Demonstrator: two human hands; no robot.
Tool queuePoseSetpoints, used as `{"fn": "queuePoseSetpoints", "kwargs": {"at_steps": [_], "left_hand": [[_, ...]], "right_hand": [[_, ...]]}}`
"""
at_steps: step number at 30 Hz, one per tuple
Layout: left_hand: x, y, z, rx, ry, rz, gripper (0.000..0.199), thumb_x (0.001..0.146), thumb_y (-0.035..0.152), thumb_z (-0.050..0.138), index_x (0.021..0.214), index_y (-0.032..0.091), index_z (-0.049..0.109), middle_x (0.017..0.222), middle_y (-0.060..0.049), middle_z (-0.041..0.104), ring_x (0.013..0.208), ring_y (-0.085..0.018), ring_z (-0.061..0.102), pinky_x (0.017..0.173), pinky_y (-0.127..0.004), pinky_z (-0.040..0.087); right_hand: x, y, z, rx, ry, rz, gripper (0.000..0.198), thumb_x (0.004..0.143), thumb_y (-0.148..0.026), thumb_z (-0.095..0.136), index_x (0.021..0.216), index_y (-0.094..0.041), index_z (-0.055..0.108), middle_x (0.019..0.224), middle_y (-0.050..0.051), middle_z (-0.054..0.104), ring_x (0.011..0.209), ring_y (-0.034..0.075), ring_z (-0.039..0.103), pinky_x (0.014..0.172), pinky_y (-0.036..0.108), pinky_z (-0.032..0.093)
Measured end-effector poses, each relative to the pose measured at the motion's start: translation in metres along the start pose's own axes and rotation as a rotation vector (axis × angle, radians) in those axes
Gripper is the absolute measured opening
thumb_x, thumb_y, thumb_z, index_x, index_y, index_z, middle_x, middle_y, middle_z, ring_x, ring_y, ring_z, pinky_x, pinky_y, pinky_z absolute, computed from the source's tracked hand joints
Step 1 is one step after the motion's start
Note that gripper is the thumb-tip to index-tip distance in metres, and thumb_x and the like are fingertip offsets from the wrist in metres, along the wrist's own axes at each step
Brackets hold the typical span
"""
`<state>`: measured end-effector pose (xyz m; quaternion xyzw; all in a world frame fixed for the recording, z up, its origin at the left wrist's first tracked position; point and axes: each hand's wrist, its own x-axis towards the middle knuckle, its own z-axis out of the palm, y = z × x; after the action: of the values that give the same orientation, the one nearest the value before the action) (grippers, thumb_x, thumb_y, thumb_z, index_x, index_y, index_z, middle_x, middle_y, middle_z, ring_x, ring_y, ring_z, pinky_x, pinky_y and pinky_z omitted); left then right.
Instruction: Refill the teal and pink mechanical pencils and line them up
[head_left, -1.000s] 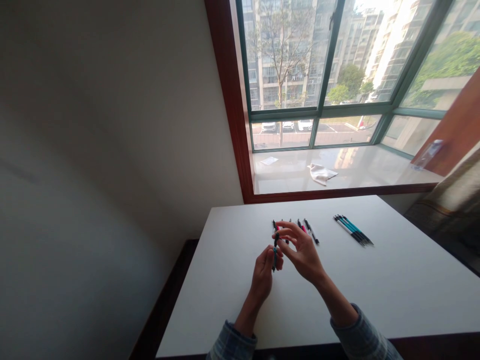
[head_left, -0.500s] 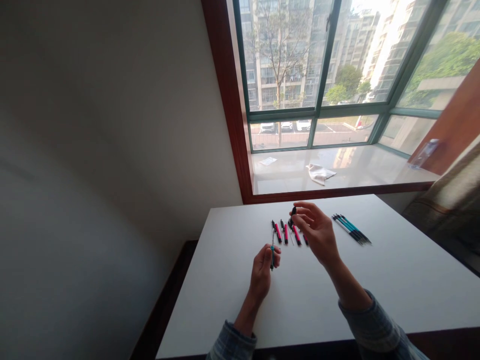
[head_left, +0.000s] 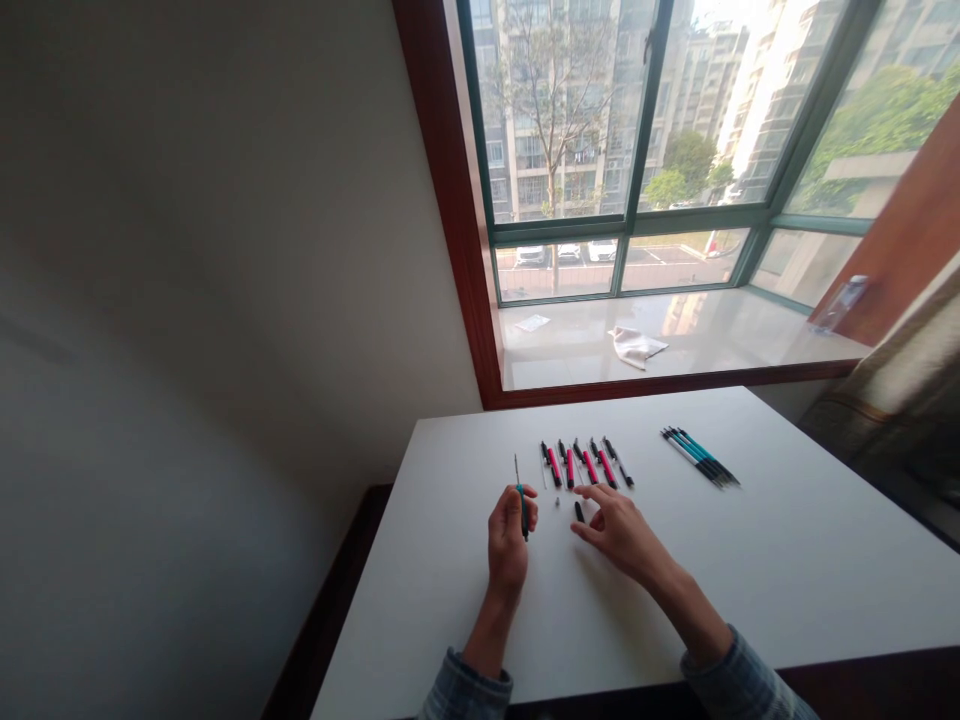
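Observation:
My left hand (head_left: 510, 535) is closed around a teal pen barrel (head_left: 523, 508), held nearly upright. A thin refill (head_left: 516, 467) sticks up out of its top. My right hand (head_left: 619, 530) is low over the table, thumb and forefinger spread apart. Between their tips lies a short black pen part (head_left: 579, 512), seemingly on the tabletop. To its left is a tiny grey pen tip (head_left: 557, 502). Just beyond both hands, a row of pen parts includes several pink barrels (head_left: 570, 467) with black pieces and thin refills among them.
Several teal and black pens (head_left: 701, 458) lie side by side at the right of the white table (head_left: 450, 560). Behind it is a window sill (head_left: 570, 350) with a crumpled white cloth (head_left: 636, 347) and a clear bottle (head_left: 841, 303). A wall (head_left: 225, 300) stands to the left.
My right hand has come down and towards me from above the row, and its fingers have parted around the black part. The left hand has shifted slightly left with the barrel.

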<state>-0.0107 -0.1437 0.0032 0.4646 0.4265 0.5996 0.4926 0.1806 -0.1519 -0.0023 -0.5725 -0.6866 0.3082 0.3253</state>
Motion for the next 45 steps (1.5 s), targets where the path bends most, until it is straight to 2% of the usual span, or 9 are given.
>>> {"fn": "queuePoseSetpoints", "kwargs": {"at_steps": [3,6,10,17,20,30,33,38,45], "left_hand": [[0.0,0.001,0.0,0.011,-0.002,0.013,0.048,0.097,0.062,0.05,0.09,0.017,0.064,0.06,0.003,0.046,0.058,-0.013,0.04,0.06,-0.026,0.034],[0.0,0.001,0.001,0.013,0.001,0.017,0.047,0.097,0.061,0.05,0.09,0.017,0.064,0.06,0.003,0.046,0.058,-0.013,0.04,0.06,-0.026,0.034],[0.0,0.0,0.0,0.012,-0.002,0.014,0.046,0.098,0.06,0.049,0.09,0.017,0.064,0.06,0.003,0.046,0.059,-0.013,0.04,0.06,-0.027,0.033],[0.001,0.0,-0.001,0.015,-0.009,-0.004,0.045,0.098,0.059,0.049,0.091,0.018,0.064,0.06,0.003,0.047,0.058,-0.013,0.04,0.06,-0.026,0.033],[0.001,0.001,-0.001,0.011,-0.006,-0.012,0.045,0.097,0.06,0.051,0.091,0.018,0.064,0.06,0.003,0.048,0.058,-0.013,0.041,0.06,-0.026,0.034],[0.003,0.003,0.0,0.011,-0.003,-0.033,0.051,0.093,0.066,0.053,0.088,0.018,0.066,0.058,0.003,0.048,0.057,-0.013,0.042,0.06,-0.026,0.035],[0.003,0.003,-0.001,0.003,-0.013,-0.031,0.05,0.094,0.066,0.053,0.09,0.017,0.066,0.059,0.003,0.049,0.057,-0.013,0.042,0.06,-0.027,0.035],[-0.001,0.002,0.003,-0.001,-0.14,-0.042,0.046,0.096,0.062,0.052,0.091,0.018,0.064,0.066,0.001,0.05,0.061,-0.014,0.044,0.061,-0.027,0.037],[-0.008,0.003,0.01,0.042,-0.266,-0.04,0.04,0.099,0.055,0.05,0.084,0.019,0.058,0.071,0.001,0.045,0.066,-0.015,0.042,0.064,-0.026,0.039]], "right_hand": [[0.001,0.004,-0.014,0.063,-0.159,-0.074,0.059,0.081,-0.024,0.071,0.139,-0.028,0.059,0.129,0.008,0.063,0.072,0.014,0.067,0.07,0.029,0.058],[0.005,0.009,-0.021,0.061,-0.228,-0.1,0.061,0.082,-0.018,0.068,0.14,-0.03,0.058,0.128,0.008,0.065,0.074,0.014,0.067,0.069,0.029,0.058],[0.013,0.01,-0.019,0.021,-0.213,-0.131,0.06,0.081,-0.015,0.068,0.139,-0.03,0.059,0.124,0.007,0.068,0.075,0.015,0.066,0.071,0.029,0.058],[0.022,0.0,-0.008,0.015,-0.205,-0.152,0.084,0.081,-0.013,0.066,0.156,-0.034,0.035,0.13,0.006,0.066,0.085,0.016,0.065,0.08,0.032,0.056],[0.024,-0.002,-0.007,0.003,-0.209,-0.137,0.088,0.078,-0.01,0.064,0.158,-0.032,0.033,0.13,0.008,0.067,0.087,0.017,0.065,0.084,0.034,0.055],[0.023,-0.003,-0.008,0.05,-0.171,-0.174,0.066,0.078,-0.015,0.067,0.143,-0.028,0.058,0.127,0.008,0.069,0.085,0.019,0.067,0.084,0.036,0.056],[0.024,-0.003,-0.009,0.093,-0.147,-0.179,0.058,0.078,-0.019,0.07,0.135,-0.027,0.064,0.127,0.008,0.07,0.084,0.019,0.067,0.078,0.034,0.057],[0.025,-0.017,-0.008,0.271,0.058,-0.125,0.029,0.089,-0.037,0.068,0.113,-0.021,0.075,0.097,0.006,0.075,0.079,0.018,0.067,0.069,0.03,0.055],[0.022,-0.033,0.009,0.577,0.071,-0.086,0.029,0.083,-0.043,0.077,0.097,-0.018,0.079,0.088,0.005,0.073,0.075,0.017,0.065,0.066,0.028,0.053]]}}
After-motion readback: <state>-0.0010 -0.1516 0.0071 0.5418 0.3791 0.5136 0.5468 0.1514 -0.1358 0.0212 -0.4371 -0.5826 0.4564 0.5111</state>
